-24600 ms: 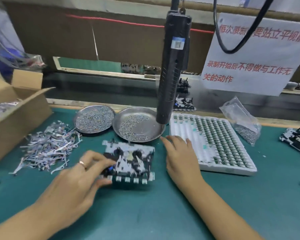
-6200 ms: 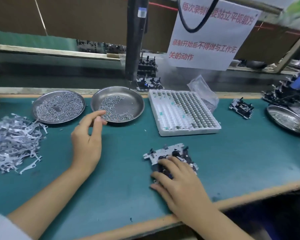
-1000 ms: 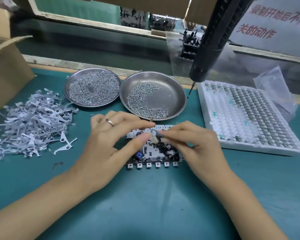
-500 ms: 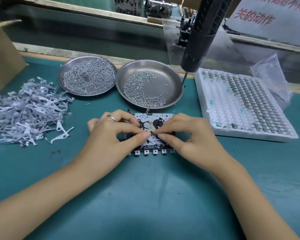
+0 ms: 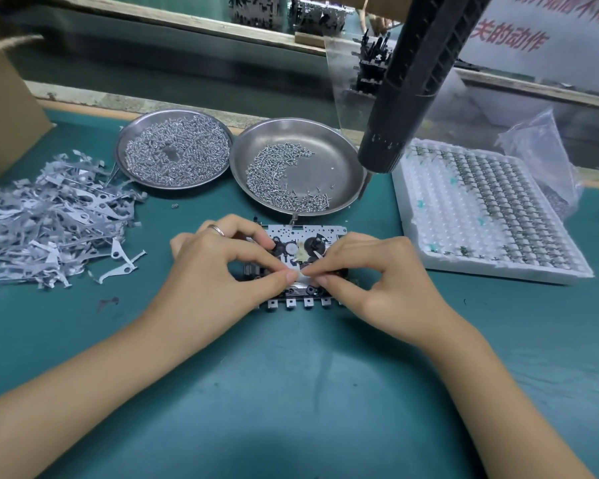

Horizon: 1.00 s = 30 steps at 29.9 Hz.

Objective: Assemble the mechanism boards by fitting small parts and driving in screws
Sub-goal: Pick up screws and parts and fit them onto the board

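Centrally on a teal bench mat (image 5: 291, 392), a left hand (image 5: 215, 271) and right hand (image 5: 388, 281) pinch one small pale part (image 5: 303, 276) over a mechanism board (image 5: 301, 243). Two screw dishes (image 5: 346, 181) sit at twelve o'clock, metal levers (image 5: 56, 219) at nine, a white foam tray (image 5: 415, 216) at two. A hanging black screwdriver (image 5: 408, 81) and cardboard box (image 5: 4, 108) frame the factory bench.

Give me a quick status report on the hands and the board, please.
Left hand and right hand both pinching a small metal part over the mechanism board. Board flat on the mat. Hanging screwdriver unused, clear of the work.
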Each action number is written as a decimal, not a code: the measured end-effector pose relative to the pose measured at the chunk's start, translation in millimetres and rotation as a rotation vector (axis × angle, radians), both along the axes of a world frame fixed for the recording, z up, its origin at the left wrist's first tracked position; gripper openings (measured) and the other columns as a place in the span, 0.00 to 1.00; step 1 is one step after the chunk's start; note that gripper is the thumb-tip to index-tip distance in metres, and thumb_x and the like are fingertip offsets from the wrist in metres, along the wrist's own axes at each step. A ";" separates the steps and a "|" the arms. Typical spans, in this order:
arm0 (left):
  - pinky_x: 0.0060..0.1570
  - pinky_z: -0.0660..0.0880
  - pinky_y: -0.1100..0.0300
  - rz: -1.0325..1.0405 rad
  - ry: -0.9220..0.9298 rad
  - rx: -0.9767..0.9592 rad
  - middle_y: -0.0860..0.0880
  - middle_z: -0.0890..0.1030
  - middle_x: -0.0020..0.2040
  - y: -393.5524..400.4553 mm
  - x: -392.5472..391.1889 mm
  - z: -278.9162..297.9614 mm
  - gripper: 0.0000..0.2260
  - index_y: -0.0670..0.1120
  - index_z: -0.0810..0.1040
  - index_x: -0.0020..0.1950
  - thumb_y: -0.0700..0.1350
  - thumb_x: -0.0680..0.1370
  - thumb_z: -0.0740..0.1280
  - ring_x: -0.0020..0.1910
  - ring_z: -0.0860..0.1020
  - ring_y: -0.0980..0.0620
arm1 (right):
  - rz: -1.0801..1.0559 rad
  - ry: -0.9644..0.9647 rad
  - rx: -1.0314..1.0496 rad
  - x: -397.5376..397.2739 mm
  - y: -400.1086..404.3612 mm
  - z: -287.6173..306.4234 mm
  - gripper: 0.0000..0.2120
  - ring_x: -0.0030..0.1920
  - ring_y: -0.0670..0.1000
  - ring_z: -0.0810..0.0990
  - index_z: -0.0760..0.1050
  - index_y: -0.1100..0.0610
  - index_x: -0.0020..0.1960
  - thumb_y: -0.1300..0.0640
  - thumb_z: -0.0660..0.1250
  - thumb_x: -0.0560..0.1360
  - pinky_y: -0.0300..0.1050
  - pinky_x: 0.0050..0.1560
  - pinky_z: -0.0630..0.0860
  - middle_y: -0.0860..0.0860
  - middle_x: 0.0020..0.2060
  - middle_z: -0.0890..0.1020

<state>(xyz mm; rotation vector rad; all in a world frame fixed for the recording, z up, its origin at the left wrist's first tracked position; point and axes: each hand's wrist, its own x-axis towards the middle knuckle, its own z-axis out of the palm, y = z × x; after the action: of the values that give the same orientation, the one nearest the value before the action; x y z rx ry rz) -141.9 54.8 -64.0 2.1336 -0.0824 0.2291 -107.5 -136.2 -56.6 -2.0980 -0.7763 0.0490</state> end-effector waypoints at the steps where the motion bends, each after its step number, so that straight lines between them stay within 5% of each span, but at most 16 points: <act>1: 0.62 0.65 0.45 -0.004 -0.001 0.010 0.64 0.76 0.47 0.2 0.1 -0.3 0.07 0.66 0.81 0.38 0.63 0.62 0.73 0.51 0.74 0.58 | -0.008 0.018 0.002 -0.4 0.0 -0.1 0.09 0.42 0.52 0.80 0.85 0.58 0.46 0.68 0.72 0.70 0.51 0.45 0.76 0.54 0.37 0.83; 5: 0.61 0.65 0.44 -0.030 -0.007 0.026 0.63 0.76 0.48 0.6 -0.5 0.8 0.06 0.66 0.81 0.37 0.63 0.64 0.73 0.50 0.74 0.58 | -0.035 0.075 0.002 0.2 -1.1 -0.2 0.08 0.43 0.50 0.80 0.84 0.56 0.46 0.67 0.71 0.71 0.47 0.47 0.76 0.51 0.38 0.83; 16: 0.61 0.60 0.54 -0.006 -0.024 0.071 0.61 0.77 0.42 -1.3 -0.5 -0.1 0.05 0.64 0.78 0.30 0.58 0.63 0.73 0.49 0.75 0.57 | -0.018 -0.385 -0.164 -8.1 1.0 -18.6 0.03 0.41 0.51 0.76 0.83 0.61 0.42 0.62 0.71 0.71 0.36 0.45 0.70 0.51 0.40 0.80; 22: 0.60 0.59 0.55 -0.005 -0.019 0.083 0.60 0.77 0.42 -1.9 0.5 -0.2 0.08 0.62 0.79 0.30 0.56 0.64 0.77 0.48 0.75 0.56 | -0.099 -0.549 -0.165 -18.5 3.8 -30.9 0.06 0.42 0.57 0.79 0.81 0.64 0.43 0.63 0.68 0.75 0.50 0.42 0.76 0.55 0.41 0.81; 27: 0.59 0.65 0.44 -0.049 -0.023 0.080 0.59 0.78 0.41 -0.7 2.1 0.7 0.05 0.60 0.80 0.28 0.57 0.63 0.71 0.45 0.75 0.56 | -0.167 -0.518 -0.096 -20.9 7.8 -32.4 0.03 0.41 0.56 0.80 0.81 0.64 0.42 0.65 0.69 0.73 0.48 0.41 0.76 0.54 0.40 0.81; 30: 0.57 0.66 0.43 -0.088 -0.015 0.069 0.62 0.77 0.47 0.8 4.3 2.6 0.10 0.62 0.81 0.40 0.63 0.62 0.69 0.45 0.75 0.55 | -0.199 -0.493 -0.084 -22.7 9.6 -32.8 0.03 0.41 0.55 0.79 0.81 0.63 0.41 0.64 0.70 0.72 0.47 0.42 0.75 0.53 0.39 0.81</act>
<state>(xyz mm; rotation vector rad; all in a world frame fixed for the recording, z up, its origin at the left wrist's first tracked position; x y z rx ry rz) -137.7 55.6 -61.4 2.1912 -0.1952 0.1925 -130.2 -126.6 -89.4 -2.2869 -0.8539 -0.5709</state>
